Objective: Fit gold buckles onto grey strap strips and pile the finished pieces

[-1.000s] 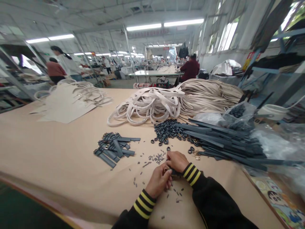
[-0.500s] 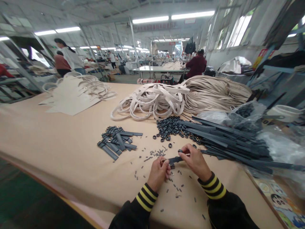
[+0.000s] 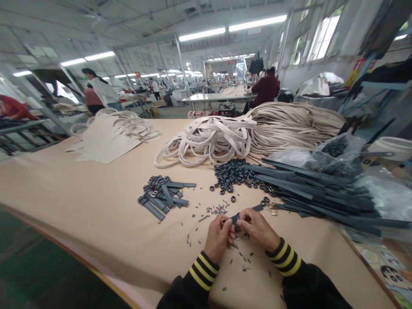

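Note:
My left hand (image 3: 219,238) and my right hand (image 3: 257,227) meet over the tan table (image 3: 80,206), both pinched on one short dark grey strap (image 3: 240,216) with a small gold buckle at its left end. The strap's free end points up and right toward the long strap pile. Tiny dark grey pins (image 3: 215,210) lie scattered around and below my hands. A heap of small black rings (image 3: 233,174) sits just beyond them. To the left lies a pile of short dark straps (image 3: 164,197).
Long dark grey straps (image 3: 318,189) fan out on the right beside clear plastic bags (image 3: 328,154). Cream webbing loops (image 3: 209,139) and beige cord bundles (image 3: 289,124) fill the back. Flat beige panels (image 3: 103,137) lie far left. People work at distant tables.
My right hand slid out along the strap to the right, then came back in close to my left hand. The view shifted slightly left.

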The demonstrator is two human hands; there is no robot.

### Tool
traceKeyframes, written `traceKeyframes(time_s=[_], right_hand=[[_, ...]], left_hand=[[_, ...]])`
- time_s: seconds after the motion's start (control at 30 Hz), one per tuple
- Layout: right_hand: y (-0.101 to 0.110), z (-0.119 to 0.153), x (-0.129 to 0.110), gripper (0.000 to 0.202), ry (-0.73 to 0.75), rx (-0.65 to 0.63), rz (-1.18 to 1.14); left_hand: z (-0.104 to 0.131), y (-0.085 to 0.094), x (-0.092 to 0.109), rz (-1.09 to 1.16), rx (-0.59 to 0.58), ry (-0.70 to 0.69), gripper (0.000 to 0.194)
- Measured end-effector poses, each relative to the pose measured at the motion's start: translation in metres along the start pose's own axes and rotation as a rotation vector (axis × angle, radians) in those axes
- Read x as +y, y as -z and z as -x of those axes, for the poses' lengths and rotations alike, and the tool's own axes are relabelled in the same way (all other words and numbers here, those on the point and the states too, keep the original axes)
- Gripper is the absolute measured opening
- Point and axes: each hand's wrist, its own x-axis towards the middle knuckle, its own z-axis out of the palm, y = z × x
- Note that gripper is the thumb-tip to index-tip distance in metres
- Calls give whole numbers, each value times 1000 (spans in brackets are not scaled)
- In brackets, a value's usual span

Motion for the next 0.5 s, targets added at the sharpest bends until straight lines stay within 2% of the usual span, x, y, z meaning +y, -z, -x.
traceKeyframes(time_s=[0.1,0.23,0.33,0.5], right_hand=[[1,1,-1,11,-40,-59,-81],[0,0,2,12,-76,-29,-217],[-2,2,-2,16,-94,-72,-346],[-7,6,-6,24,-57,-181,-296]], left_hand=[[1,-1,0,-3,1,-1,28],[0,2,0,39,-25,11,30],[1,2,0,70,-26,28,30],[2,-7,-14,127,35,68,35]])
